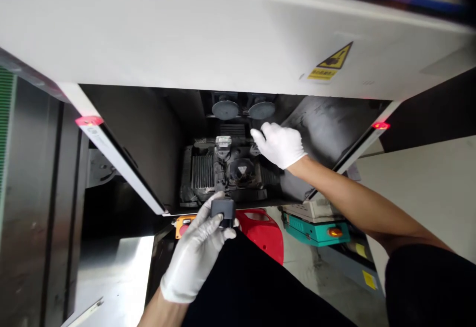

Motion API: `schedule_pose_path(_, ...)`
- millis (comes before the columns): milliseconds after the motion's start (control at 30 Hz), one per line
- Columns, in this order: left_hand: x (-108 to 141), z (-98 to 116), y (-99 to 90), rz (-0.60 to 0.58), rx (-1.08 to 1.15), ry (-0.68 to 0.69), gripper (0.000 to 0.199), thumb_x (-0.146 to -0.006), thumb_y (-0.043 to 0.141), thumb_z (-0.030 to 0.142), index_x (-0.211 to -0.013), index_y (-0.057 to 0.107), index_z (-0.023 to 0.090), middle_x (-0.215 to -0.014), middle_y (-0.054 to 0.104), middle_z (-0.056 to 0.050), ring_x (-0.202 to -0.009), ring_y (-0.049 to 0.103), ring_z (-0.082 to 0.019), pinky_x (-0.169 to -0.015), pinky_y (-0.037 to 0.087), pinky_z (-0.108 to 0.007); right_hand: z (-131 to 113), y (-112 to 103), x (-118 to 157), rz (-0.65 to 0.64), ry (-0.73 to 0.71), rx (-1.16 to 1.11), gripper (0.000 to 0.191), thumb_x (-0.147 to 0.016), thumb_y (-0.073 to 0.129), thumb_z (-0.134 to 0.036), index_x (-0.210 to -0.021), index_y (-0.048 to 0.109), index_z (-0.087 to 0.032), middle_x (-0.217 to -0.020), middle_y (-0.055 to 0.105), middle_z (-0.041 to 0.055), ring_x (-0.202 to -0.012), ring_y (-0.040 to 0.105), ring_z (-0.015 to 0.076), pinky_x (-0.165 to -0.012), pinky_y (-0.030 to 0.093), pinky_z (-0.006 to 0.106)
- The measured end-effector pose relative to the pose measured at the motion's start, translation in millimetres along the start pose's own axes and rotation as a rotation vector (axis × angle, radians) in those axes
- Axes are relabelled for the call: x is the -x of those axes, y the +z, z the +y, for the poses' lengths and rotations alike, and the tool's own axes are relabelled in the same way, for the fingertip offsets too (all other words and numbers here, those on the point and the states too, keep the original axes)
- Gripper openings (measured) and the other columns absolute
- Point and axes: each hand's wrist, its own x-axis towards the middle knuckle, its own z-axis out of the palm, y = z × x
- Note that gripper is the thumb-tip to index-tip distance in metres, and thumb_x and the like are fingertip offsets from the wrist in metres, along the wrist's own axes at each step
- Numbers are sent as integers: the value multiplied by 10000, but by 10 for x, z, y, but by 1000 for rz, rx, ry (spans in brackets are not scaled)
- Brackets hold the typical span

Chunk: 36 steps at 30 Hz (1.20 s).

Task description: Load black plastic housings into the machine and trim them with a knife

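My left hand [203, 245], in a white glove, grips a small black block-shaped part [223, 209] between thumb and fingers, in front of the machine opening. The white-gloved right hand [279, 144] reaches inside the opening, palm down. Its thumb and fingers are apart and a little bent, with nothing visible in them. Below it sits a dark machine unit with a round black cover [241, 170] that bears a triangular label. A small clear-topped block [223, 143] stands on this unit, left of my right hand. Behind are two round grey discs [225, 109].
The white machine housing [186, 39] overhangs the opening and carries a yellow warning label [330, 64]. Red lights [381, 125] mark the side frames. Below are a red stool [262, 235], a teal device [316, 230] and an orange box with a red button [184, 228].
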Motion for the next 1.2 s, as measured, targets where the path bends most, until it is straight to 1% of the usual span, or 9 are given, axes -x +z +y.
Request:
schedule_pose_path(100, 5, 19, -3, -5, 46, 12, 443, -900, 714, 204, -1339, 658, 228, -1186, 654, -75, -854, 672, -166, -709, 584, -261, -76, -37, -46, -24, -95, 78, 490, -1085, 198, -314, -1014, 639, -114, -901, 670, 163, -784, 684, 293, -620, 322, 311)
schedule_pose_path(233, 1, 61, -26, -23, 81, 15, 448, -897, 707, 177, -1339, 648, 219, -1211, 652, -80, -868, 666, -152, -712, 569, -243, -63, -24, -68, -64, -172, 128, 413, -1032, 233, -210, -966, 628, -110, -858, 647, 154, -761, 684, 334, -582, 297, 319)
schedule_pose_path(400, -26, 72, -15, -90, 69, -24, 575, -815, 778, 141, -1360, 624, 240, -1212, 668, -70, -884, 686, -158, -768, 557, -242, -92, -22, -84, -54, -139, 101, 424, -1030, 250, -233, -969, 641, -82, -877, 662, 198, -779, 688, 364, -608, 390, 355)
schedule_pose_path(600, -23, 82, 35, -46, -85, 59, 572, -854, 815, 290, -1383, 596, 283, -1161, 710, -45, -896, 662, -127, -770, 529, -224, -66, -48, -86, -43, -16, -207, 386, -1023, 425, -388, -1185, 625, -100, -1103, 687, 204, -907, 697, 320, -778, 528, 399)
schedule_pose_path(767, -257, 500, 64, 11, -586, 231, 623, -871, 784, 461, -1386, 522, 229, -1105, 705, -55, -1017, 704, -200, -1017, 535, -378, 123, 61, 391, 107, 106, -472, 619, -985, 540, -399, -1533, 366, -173, -1539, 457, 163, -1191, 638, 316, -953, 583, 455)
schedule_pose_path(900, -608, 888, 243, 141, -1060, 362, 504, -902, 717, 430, -1309, 528, 200, -1152, 671, -88, -928, 731, -239, -873, 615, -446, 86, 296, 1201, 303, 300, -759, 539, -981, 536, -336, -1491, 438, -194, -1473, 523, 135, -1181, 637, 301, -1018, 571, 490)
schedule_pose_path(1000, -872, 1100, 443, 217, -1666, 575, 404, -911, 682, 312, -1288, 606, 191, -1155, 707, -103, -1017, 716, -273, -970, 574, -456, -93, 472, 1755, 273, 349, -859, 464, -974, 528, -292, -1428, 486, -206, -1402, 573, 143, -1064, 675, 274, -934, 611, 455)
schedule_pose_path(1100, -1089, 1240, 648, 103, -2156, 696, 400, -920, 643, 242, -1316, 650, 186, -1244, 696, -128, -1156, 672, -298, -1074, 503, -425, -301, 595, 2092, 167, 399, -953, 417, -971, 512, -273, -1387, 498, -241, -1347, 606, 130, -906, 697, 240, -848, 641, 435)
schedule_pose_path(1200, -1236, 1310, 822, -19, -2442, 631, 403, -955, 590, 298, -1338, 654, 192, -1212, 688, -141, -1103, 692, -308, -1008, 536, -401, -449, 666, 2235, 119, 438, -1022, 378, -974, 498, -272, -1351, 518, -254, -1292, 639, 120, -888, 707, 244, -840, 653, 452)
